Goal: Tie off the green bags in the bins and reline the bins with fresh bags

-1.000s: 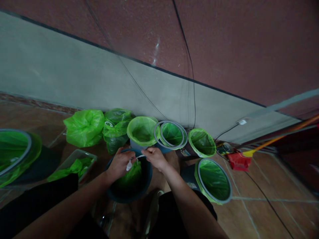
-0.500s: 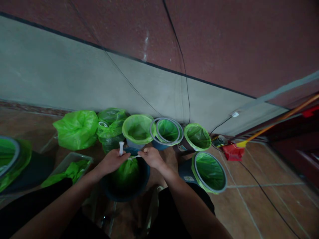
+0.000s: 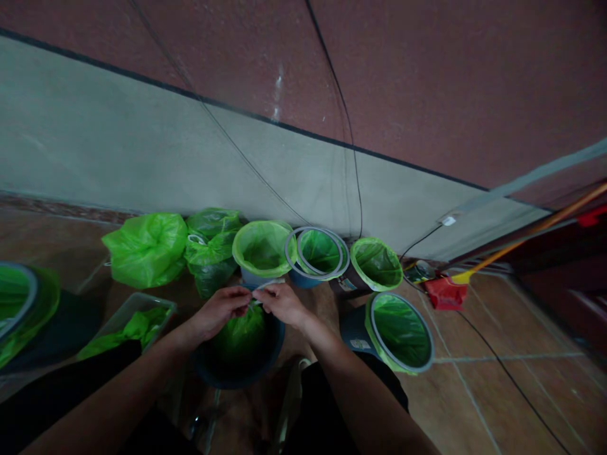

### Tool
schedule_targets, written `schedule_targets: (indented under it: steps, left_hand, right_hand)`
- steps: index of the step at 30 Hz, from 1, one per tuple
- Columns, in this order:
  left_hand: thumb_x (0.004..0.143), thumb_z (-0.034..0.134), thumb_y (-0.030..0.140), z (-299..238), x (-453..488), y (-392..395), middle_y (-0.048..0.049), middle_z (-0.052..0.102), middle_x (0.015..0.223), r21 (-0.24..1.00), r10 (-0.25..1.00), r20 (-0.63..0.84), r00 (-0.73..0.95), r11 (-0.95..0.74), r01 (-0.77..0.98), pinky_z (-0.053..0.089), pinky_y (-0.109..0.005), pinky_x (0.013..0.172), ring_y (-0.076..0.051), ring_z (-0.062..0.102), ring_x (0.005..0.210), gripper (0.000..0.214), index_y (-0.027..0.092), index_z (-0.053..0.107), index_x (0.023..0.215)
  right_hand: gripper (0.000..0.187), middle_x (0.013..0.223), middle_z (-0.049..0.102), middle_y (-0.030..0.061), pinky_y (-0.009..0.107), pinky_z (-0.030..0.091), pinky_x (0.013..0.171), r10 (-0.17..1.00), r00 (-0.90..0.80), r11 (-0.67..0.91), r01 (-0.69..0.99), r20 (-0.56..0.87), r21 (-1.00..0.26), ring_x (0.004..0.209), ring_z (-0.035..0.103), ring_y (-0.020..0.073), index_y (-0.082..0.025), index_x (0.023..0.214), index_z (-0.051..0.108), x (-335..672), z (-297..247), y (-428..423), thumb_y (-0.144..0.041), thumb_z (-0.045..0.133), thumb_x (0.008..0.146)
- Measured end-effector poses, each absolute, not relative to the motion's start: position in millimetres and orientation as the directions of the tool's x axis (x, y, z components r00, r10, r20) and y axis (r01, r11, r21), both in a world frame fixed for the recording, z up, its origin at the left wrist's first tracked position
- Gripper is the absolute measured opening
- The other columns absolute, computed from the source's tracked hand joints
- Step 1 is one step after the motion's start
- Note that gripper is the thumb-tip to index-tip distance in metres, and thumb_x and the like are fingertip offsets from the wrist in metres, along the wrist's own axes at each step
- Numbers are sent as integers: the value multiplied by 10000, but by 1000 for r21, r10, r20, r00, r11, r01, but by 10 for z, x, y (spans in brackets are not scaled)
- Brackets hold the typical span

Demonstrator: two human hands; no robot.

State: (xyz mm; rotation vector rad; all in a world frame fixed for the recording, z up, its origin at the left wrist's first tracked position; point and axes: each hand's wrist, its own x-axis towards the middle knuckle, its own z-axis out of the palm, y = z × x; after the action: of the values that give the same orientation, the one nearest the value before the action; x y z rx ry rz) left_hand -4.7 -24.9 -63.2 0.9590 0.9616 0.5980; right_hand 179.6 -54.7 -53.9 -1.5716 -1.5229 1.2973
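Note:
My left hand [image 3: 220,313] and my right hand [image 3: 281,304] meet above a dark blue bucket [image 3: 237,379]. Both pinch a thin white plastic strip [image 3: 267,285], which runs between them. The exact grip is partly hidden by my fingers. A crumpled green plastic bag [image 3: 238,335] lies inside the bucket, just below my hands. The bucket stands on the floor between my legs, and its near wall shows below my wrists.
Green-lined bins [image 3: 262,248] stand in a row along the wall, and one carries grey rings [image 3: 317,251]. Full green bags [image 3: 145,249] sit to the left, beside a plastic tray [image 3: 137,325]. A red object [image 3: 446,294], an orange pole and black cables lie at right.
My hands have drawn closer together over the bucket. The white strip no longer stands up from my left hand and now lies across between both hands.

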Motion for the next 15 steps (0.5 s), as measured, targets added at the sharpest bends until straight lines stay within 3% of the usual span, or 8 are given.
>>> schedule_targets:
  steps: [2, 8, 12, 15]
  left_hand:
    - [630, 779, 372, -655, -46, -242, 8, 636, 683, 912, 793, -375, 480, 409, 37, 429, -259, 619, -121, 544, 620, 277, 157, 683, 776]
    - [713, 659, 356, -684, 4, -264, -5, 666, 689, 944, 776, -327, 539, 287, 160, 436, -268, 618, -140, 559, 620, 195, 174, 643, 781]
    - [713, 632, 307, -729, 9, -269, 9, 631, 700, 971, 735, -237, 635, 188, 145, 444, -260, 637, -128, 536, 629, 141, 176, 643, 763]
    - [753, 658, 362, -781, 4, -264, 15, 605, 681, 980, 730, -190, 657, 95, 178, 423, -249, 625, -124, 512, 626, 193, 170, 654, 776]
  right_hand:
    - [448, 525, 482, -52, 233, 279, 526, 961, -157, -159, 361, -228, -919, 511, 404, 78, -184, 588, 557, 1784, -542, -554, -508, 598, 894]
    - [452, 568, 537, -38, 226, 312, 518, 945, -240, -153, 271, -220, -950, 527, 435, 78, -182, 625, 580, 1750, -522, -564, -552, 600, 884]
    - [456, 629, 590, -27, 217, 371, 537, 944, -253, -183, 129, -211, -975, 558, 485, 83, -183, 670, 589, 1722, -478, -564, -605, 649, 833]
    - [481, 644, 605, -21, 214, 397, 538, 958, -210, -206, -32, -195, -978, 545, 492, 79, -179, 720, 623, 1711, -443, -554, -652, 678, 795]
